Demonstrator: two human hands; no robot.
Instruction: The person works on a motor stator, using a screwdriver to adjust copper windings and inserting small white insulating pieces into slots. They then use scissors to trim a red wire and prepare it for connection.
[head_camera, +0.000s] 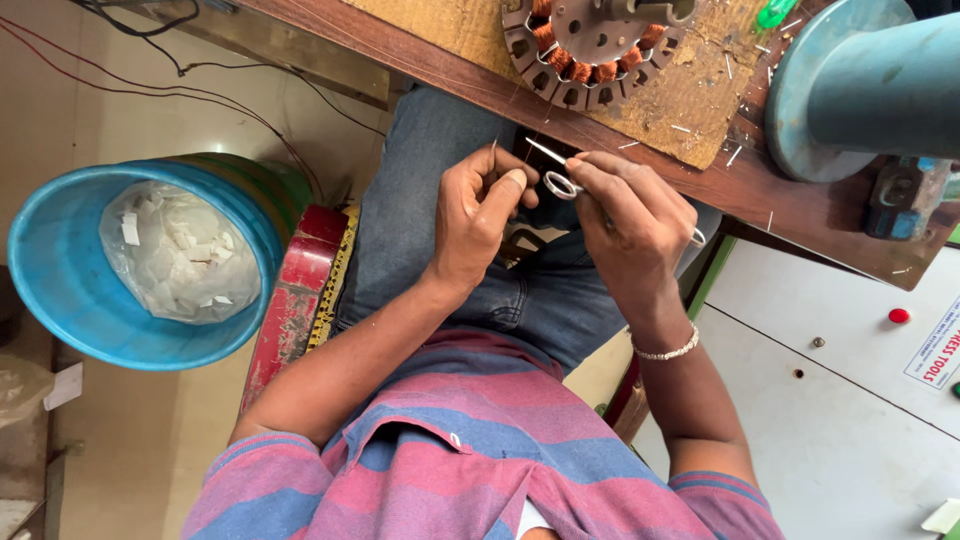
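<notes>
— Fingers?
— Left hand pinches a thin wire; right hand grips scissors, near the wooden bench.
— Around?
— Copper-wound ring on cardboard; blue bucket left, on the pale floor.

Person seated at a wooden desk. Right hand grips small scissors, blades toward the left hand, which pinches a thin wire. A round motor core with copper windings lies on cardboard. Blue bucket of paper scraps sits on the floor.
</notes>
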